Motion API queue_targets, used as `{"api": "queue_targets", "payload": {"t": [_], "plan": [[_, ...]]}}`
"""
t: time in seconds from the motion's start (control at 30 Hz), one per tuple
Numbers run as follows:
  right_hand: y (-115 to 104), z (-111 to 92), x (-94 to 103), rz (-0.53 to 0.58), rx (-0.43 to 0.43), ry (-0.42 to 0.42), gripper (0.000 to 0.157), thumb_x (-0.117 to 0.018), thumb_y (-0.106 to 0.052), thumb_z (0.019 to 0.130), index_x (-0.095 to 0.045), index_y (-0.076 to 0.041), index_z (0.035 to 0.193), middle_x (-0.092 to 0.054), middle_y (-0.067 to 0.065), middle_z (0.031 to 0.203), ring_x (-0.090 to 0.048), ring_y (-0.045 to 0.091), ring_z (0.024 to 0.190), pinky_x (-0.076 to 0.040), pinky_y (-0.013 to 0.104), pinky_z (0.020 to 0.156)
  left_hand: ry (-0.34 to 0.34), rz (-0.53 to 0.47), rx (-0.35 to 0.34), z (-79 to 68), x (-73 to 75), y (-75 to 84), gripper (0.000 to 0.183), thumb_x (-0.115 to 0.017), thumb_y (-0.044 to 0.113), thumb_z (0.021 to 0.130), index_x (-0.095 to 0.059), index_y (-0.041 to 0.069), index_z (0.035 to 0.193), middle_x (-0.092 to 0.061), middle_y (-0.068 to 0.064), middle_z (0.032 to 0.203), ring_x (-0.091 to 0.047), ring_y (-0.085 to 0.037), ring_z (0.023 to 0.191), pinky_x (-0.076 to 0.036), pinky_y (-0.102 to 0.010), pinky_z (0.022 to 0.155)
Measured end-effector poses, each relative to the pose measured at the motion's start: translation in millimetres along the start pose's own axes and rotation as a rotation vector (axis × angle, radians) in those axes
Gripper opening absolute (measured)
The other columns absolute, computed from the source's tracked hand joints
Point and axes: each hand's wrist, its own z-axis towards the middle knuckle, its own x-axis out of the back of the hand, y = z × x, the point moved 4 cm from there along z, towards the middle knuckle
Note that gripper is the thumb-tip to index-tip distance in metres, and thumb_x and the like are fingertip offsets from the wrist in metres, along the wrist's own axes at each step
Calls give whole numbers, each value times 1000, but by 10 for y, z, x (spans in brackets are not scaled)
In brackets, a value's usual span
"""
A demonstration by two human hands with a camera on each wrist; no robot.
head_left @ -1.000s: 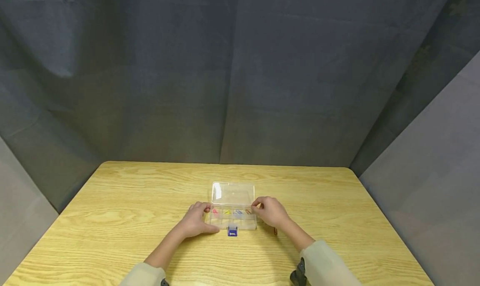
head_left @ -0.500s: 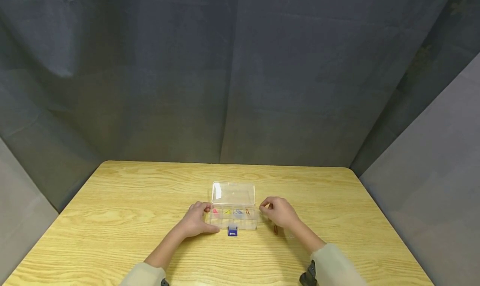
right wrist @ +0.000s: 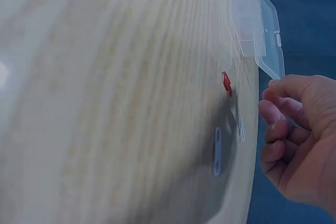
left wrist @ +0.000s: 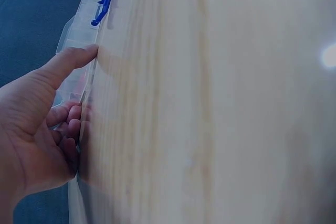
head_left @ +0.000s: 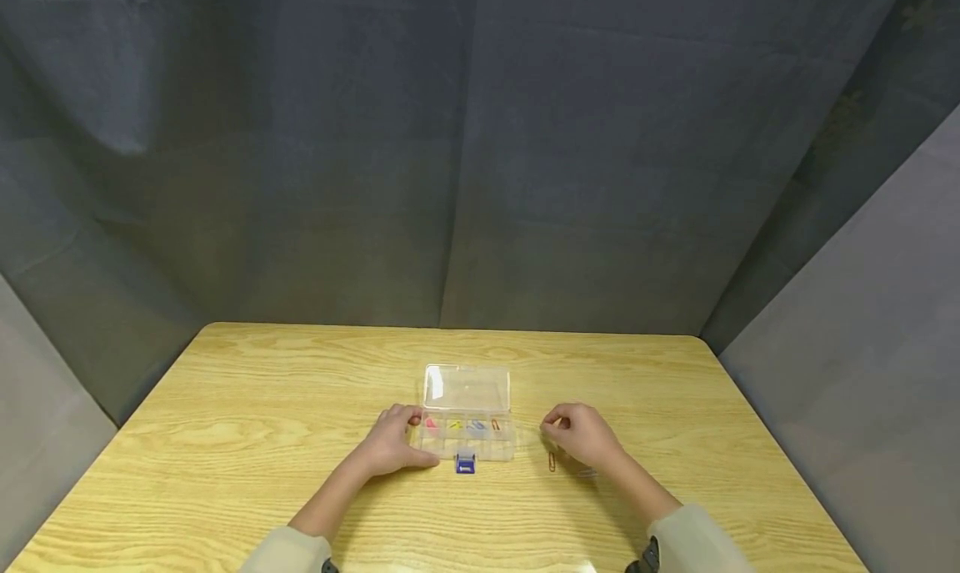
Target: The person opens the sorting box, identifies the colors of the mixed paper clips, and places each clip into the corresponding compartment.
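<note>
A clear compartment box lies on the table, its lid tipped back and its blue latch toward me. Pink, yellow, blue and red-brown pieces sit in separate back-row compartments; the last is a paper clip. My left hand holds the box's left end, thumb at the front edge and fingers curled by the side. To the right of the box, my right hand hovers with loosely bent fingers and nothing visible in them. Below it lie a red paper clip and two pale paper clips.
The wood-grain table stretches out on both sides of the box. A dark curtain hangs behind its far edge, and a pale panel rises at the right.
My right hand has moved right, away from the box's right-end compartment, leaving the red-brown paper clip there in sight. The left hand and the box have stayed put.
</note>
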Motion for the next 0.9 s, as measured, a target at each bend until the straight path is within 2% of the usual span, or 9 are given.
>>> {"api": "queue_targets", "payload": {"t": [0.27, 0.4, 0.67, 0.9], "plan": [[149, -176, 28, 107, -3, -11, 15, -61, -22, 82, -64, -7, 86, -57, 3, 64, -45, 9, 46, -38, 20, 43, -3, -3, 0, 4, 8, 7, 82, -77, 48, 58, -46, 8, 123, -50, -1, 107, -42, -17, 96, -40, -37, 82], [207, -228, -1, 120, -19, -32, 15, -62, -23, 81, -64, -8, 85, -55, 2, 61, -43, 8, 45, -36, 17, 41, -5, -6, -3, 2, 16, 0, 81, -77, 47, 58, -46, 8, 123, -50, -1, 108, -42, -17, 97, -40, -37, 82], [214, -293, -70, 19, -31, -17, 13, -65, -30, 77, -64, -17, 76, -52, -5, 61, -38, 7, 49, -33, 20, 44, 1, -13, -2, -16, 28, 11, 80, -77, 45, 58, -46, 7, 121, -50, -2, 107, -42, -18, 97, -39, -38, 82], [197, -321, -88, -52, -46, 4, 21, -69, -41, 71, -65, -21, 75, -51, -7, 58, -38, 7, 49, -32, 21, 45, 13, -23, -7, -21, 36, 39, 78, -78, 42, 58, -48, 6, 120, -50, -3, 105, -42, -18, 96, -39, -37, 82]]}}
